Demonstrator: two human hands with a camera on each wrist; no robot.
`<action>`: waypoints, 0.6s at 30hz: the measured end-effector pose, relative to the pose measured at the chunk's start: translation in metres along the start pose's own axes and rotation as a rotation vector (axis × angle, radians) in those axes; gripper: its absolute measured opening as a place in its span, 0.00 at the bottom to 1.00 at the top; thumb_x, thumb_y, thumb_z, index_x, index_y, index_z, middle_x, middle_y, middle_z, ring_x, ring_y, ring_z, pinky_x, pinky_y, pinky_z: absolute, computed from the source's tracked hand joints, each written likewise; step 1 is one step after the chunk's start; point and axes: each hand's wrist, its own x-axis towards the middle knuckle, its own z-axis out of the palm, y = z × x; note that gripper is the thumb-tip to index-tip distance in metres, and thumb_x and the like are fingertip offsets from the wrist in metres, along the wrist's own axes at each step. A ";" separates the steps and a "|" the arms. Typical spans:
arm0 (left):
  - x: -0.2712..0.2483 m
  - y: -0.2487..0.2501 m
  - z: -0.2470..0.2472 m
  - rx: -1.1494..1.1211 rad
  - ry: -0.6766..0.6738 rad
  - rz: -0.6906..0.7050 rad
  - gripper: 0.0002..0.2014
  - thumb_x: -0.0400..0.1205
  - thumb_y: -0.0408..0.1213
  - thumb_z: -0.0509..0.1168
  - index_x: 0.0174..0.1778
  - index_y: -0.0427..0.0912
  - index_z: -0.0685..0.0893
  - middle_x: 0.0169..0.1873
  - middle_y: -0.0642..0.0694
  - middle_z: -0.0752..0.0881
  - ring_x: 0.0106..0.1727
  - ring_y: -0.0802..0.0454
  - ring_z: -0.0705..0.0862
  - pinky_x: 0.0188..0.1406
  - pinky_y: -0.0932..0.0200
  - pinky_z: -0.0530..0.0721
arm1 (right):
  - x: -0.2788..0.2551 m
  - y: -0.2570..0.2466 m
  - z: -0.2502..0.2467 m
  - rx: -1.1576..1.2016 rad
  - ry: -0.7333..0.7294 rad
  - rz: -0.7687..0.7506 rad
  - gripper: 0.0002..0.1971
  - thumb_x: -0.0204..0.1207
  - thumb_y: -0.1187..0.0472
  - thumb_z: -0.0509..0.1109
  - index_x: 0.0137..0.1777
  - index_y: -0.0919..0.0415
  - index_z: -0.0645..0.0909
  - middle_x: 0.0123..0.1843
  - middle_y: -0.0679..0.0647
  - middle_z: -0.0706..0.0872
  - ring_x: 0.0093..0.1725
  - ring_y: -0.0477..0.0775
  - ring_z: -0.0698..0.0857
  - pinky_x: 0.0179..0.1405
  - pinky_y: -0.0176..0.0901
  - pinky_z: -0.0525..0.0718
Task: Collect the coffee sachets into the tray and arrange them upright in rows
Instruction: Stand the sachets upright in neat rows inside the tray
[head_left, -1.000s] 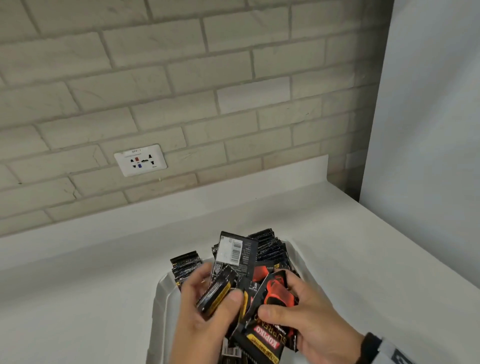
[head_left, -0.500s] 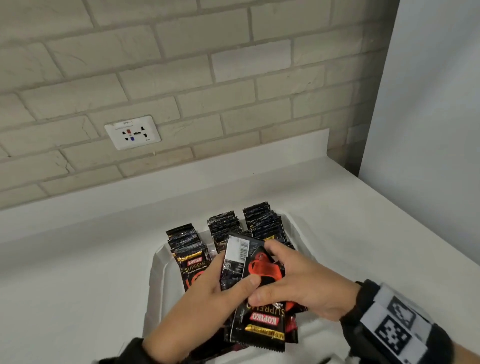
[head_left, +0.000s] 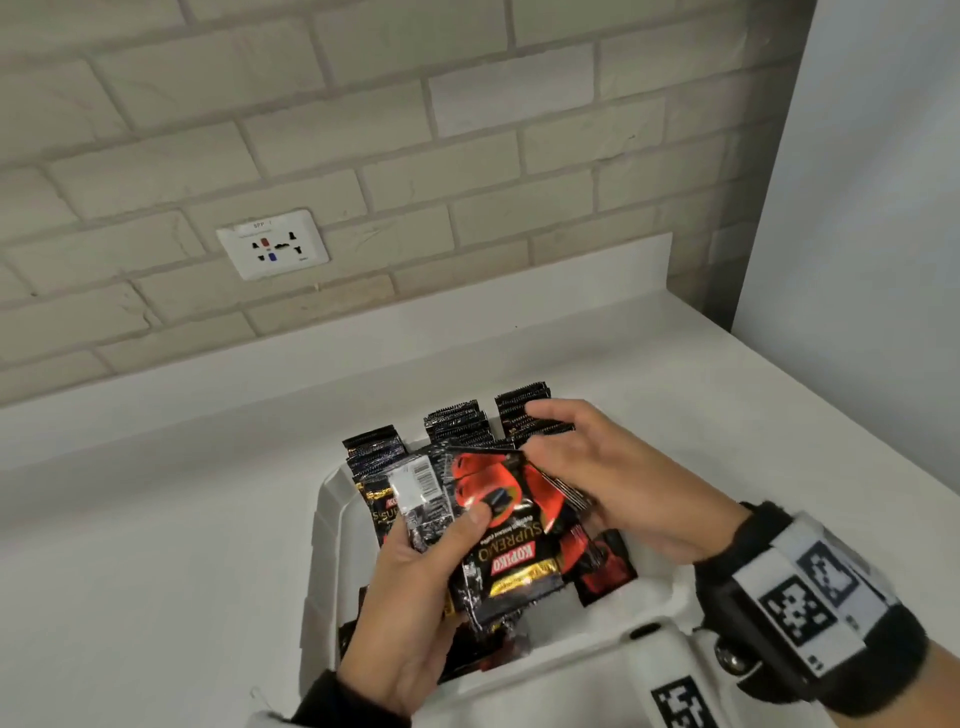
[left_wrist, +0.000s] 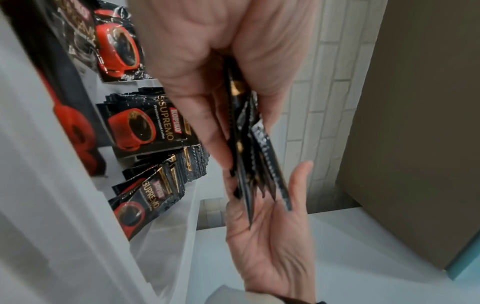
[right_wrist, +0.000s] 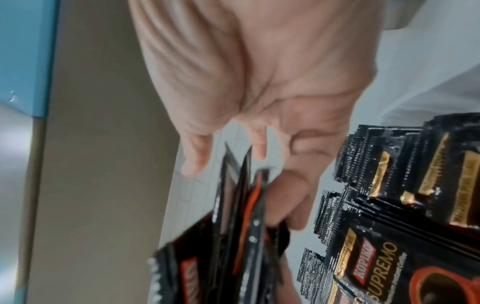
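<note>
Sachets (head_left: 498, 530) sat fanned in the left hand (head_left: 415, 613), thumb clamped on them, above the tray (head_left: 324, 545); three rows (head_left: 457, 421) stood behind. The right hand (head_left: 613, 483) lay open against their edge. Probably light, slick, floppy: best pinched across the flat faces.

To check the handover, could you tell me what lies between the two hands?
A fanned bunch of coffee sachets, gripped by the left hand, with the right hand alongside; head view.
</note>
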 end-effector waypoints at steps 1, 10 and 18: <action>0.000 0.001 -0.001 -0.026 0.041 0.031 0.24 0.66 0.35 0.70 0.60 0.43 0.81 0.46 0.37 0.90 0.44 0.40 0.90 0.32 0.50 0.89 | -0.001 0.003 -0.002 0.084 0.040 0.007 0.31 0.58 0.38 0.64 0.63 0.42 0.70 0.61 0.48 0.80 0.49 0.47 0.86 0.40 0.42 0.86; 0.000 0.006 0.011 -0.120 0.120 0.209 0.20 0.69 0.37 0.68 0.58 0.44 0.82 0.46 0.41 0.91 0.43 0.46 0.91 0.32 0.52 0.88 | -0.011 0.026 0.025 0.529 0.050 -0.010 0.47 0.40 0.41 0.86 0.63 0.40 0.69 0.59 0.48 0.86 0.56 0.49 0.87 0.52 0.46 0.86; -0.002 0.014 0.008 0.194 -0.031 0.190 0.17 0.69 0.38 0.70 0.55 0.45 0.85 0.45 0.44 0.91 0.47 0.45 0.90 0.52 0.44 0.85 | 0.005 0.022 0.045 0.422 0.221 -0.033 0.28 0.67 0.73 0.74 0.63 0.50 0.74 0.52 0.54 0.89 0.53 0.51 0.88 0.63 0.52 0.81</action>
